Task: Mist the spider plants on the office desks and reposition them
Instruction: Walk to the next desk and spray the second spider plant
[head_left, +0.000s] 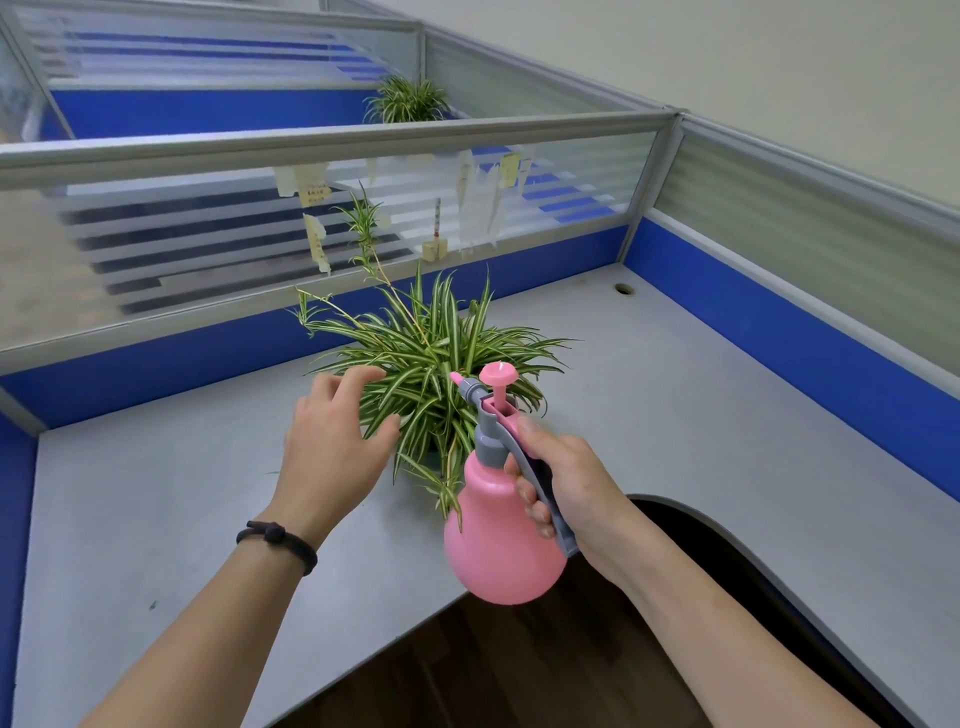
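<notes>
Holding the pink spray bottle (501, 525) in your right hand (563, 480), you have fingers wrapped round the grey trigger handle and the thumb up near the pump top. The nozzle points toward 11 o'clock, straight into the foliage, which looks like a misting stance.

Nearest spider plant (431, 358) sits on the grey desk (701, 415), just past the bottle at 12 o'clock. Its pot is hidden under the leaves. Long runners reach up toward 11 o'clock against the frosted partition (208, 223).

Your left hand (332, 436) is spread, fingers relaxed, gripping nothing; fingertips touch the leaves on the plant's 9 o'clock side. Likely reason: parting or steadying foliage so the spray reaches the inner leaves, though it may also be a reach for the pot.

Second spider plant (408, 101) stands well apart at 12 o'clock, beyond the partition on the next desk.

Judgement: misting step in hand on the first plant; repositioning not yet done.

Paper notes (311, 189) hang on the partition behind the plant, so keep spray low.
</notes>
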